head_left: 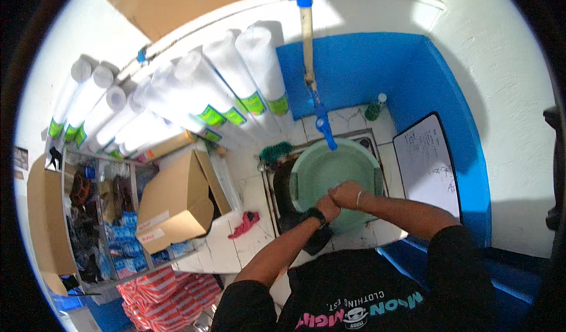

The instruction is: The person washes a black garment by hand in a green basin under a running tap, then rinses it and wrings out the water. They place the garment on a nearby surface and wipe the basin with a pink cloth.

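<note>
My left hand (328, 207), with a black band on its wrist, and my right hand (346, 193), with a thin pale bracelet, meet over the near part of a round green basin (336, 170). Both hands are closed, fingers pressed against each other. What they grip, if anything, is hidden. The basin sits on the sink, under a blue tap (324, 130) at the end of a downward pipe. Dark material (316, 242) shows beneath my left wrist beside the basin; I cannot tell whether it is joined to my hands.
A green scouring pad (275, 152) lies left of the basin, a pink cloth (244, 224) farther left on the tiles. An open cardboard box (171, 199) and upright white rolls (256, 66) fill the left. A whiteboard (429, 167) leans at the right; a green bottle (372, 111) stands behind.
</note>
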The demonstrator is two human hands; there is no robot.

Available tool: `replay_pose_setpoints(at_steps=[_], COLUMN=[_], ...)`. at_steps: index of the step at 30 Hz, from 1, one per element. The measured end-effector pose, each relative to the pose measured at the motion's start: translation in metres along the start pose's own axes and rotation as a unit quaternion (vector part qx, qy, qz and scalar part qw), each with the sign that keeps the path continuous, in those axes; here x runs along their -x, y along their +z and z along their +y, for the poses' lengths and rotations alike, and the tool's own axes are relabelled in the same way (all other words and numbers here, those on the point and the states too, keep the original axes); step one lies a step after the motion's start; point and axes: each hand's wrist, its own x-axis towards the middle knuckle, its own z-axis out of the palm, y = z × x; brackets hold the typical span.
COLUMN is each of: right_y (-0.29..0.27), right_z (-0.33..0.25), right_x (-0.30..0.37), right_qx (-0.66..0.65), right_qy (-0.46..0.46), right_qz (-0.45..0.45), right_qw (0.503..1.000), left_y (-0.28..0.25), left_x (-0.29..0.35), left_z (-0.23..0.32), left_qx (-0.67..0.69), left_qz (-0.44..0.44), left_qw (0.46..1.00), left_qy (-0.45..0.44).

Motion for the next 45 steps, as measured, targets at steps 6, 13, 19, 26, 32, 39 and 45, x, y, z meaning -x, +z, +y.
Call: replay_pose_setpoints(at_steps=[6, 13, 19, 26, 32, 39, 45], right_y=[-0.012, -0.010, -0.025, -0.034, -0.010, 0.027, 0.018], right_z=[0.007, 0.012, 0.023, 0.028, 0.033, 0.001, -0.003], right_x=[0.005, 0.015, 0.000, 0.020, 0.050, 0.022, 0.002], right_qx=[-0.066, -0.173, -0.186, -0.226, 0.018, -0.023, -0.021], right_qy=[0.102, 0.046, 0.058, 0.044, -0.133, -0.167, -0.098], right_qz=[-0.094, -0.082, -0.277, 0.048, 0.227, 0.282, 0.065], right_qw=[0.988, 0.980, 0.941, 0.972, 0.965, 0.945, 0.993], left_y=[-0.020, -0.039, -0.027, -0.048, -0.063, -0.052, -0.006], left_x=[-0.006, 0.008, 0.006, 0.008, 0.010, 0.024, 0.018], left_z=[0.039, 0.071, 0.059, 0.030, 0.021, 0.005, -0.014], left_qx=[-0.038, -0.143, -0.101, 0.045, 0.135, 0.213, 0.083], left_qz=[0.003, 0.042, 0.070, -0.001, -0.124, -0.233, -0.099], left_qw=[0.995, 0.989, 0.992, 0.989, 0.977, 0.942, 0.991], left_qy=[-0.088, -0.023, -0.015, -0.139, -0.113, -0.115, 0.027])
